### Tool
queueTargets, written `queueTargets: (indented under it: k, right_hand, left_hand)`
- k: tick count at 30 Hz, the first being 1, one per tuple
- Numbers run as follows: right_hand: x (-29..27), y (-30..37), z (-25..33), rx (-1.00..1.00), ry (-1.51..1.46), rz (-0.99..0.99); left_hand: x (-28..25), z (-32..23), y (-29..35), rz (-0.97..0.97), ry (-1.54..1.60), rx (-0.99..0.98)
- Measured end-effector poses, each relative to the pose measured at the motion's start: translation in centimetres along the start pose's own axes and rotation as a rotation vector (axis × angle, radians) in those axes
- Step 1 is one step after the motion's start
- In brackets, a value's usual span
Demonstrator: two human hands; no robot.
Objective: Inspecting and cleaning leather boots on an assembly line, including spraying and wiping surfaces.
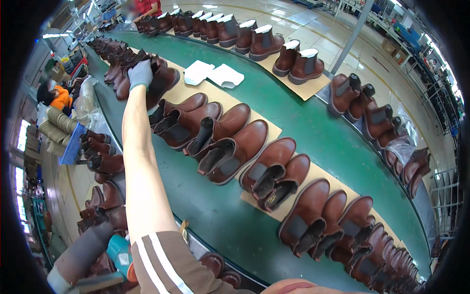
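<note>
My left hand point(140, 74), in a grey glove, reaches forward to the far left. Its fingers close over the upper part of a brown Chelsea boot point(160, 81) at the edge of a packed row, and the fingertips are partly hidden among the boots. More brown ankle boots point(236, 147) with dark elastic side panels lie in a long line on tan cardboard sheets point(208, 93) along the green conveyor belt point(215, 235). Two white folded sheets point(215, 74) rest on the belt to the right of this hand. My right hand is out of view.
Boots with white stuffing point(227, 30) stand along the belt's far edge. On the left are racked boots point(105, 164), a blue crate point(72, 144), a teal object point(120, 254) and a blurred grey cylinder point(81, 257). A person in orange point(62, 98) is farther off. A pole point(351, 36) rises beyond.
</note>
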State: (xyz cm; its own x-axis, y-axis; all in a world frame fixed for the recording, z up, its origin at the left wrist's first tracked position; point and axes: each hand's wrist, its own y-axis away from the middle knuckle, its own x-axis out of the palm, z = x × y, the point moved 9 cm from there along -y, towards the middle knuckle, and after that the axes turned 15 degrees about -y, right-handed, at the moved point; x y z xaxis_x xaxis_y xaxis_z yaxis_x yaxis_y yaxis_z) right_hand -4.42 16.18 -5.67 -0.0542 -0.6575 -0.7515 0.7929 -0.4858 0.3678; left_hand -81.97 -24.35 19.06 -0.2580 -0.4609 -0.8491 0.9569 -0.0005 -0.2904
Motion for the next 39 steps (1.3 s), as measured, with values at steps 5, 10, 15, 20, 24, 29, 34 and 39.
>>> queueTargets:
  k: [5, 10, 15, 20, 24, 29, 34, 39]
  right_hand:
    - [3.5, -1.8, -0.6, 0.050, -0.021, 0.136]
    - [2.8, 0.2, -1.4, 0.124, -0.019, 0.227]
    - [1.2, 3.7, -1.9, 0.156, -0.061, 0.273]
    - [-0.2, 10.2, -2.2, 0.196, -0.147, 0.278]
    - [-0.2, 15.0, -3.8, 0.223, -0.250, 0.241]
    - [-4.7, 14.7, -2.4, 0.139, -0.472, 0.138]
    - [-13.7, 10.6, 8.4, -0.293, -0.723, -0.126]
    - [-18.2, 10.3, 12.6, -0.450, -1.332, -0.188]
  left_hand:
    - [13.8, -0.7, 2.1, 0.039, -0.441, 0.307]
    - [6.1, -2.3, 1.7, 0.539, 0.242, 0.109]
    - [14.6, -5.9, 10.3, 1.314, 0.261, 0.274]
    - [10.9, -9.8, 12.5, 0.706, 0.079, 0.527]
    - [-3.9, -7.0, 15.7, 0.282, 0.074, 0.229]
    - [-19.1, 0.2, 19.6, 0.237, -0.047, 0.236]
    - [-37.5, -0.7, 32.3, -0.165, 0.132, 0.350]
    - [-41.8, -0.8, 49.7, -0.468, 0.459, 0.696]
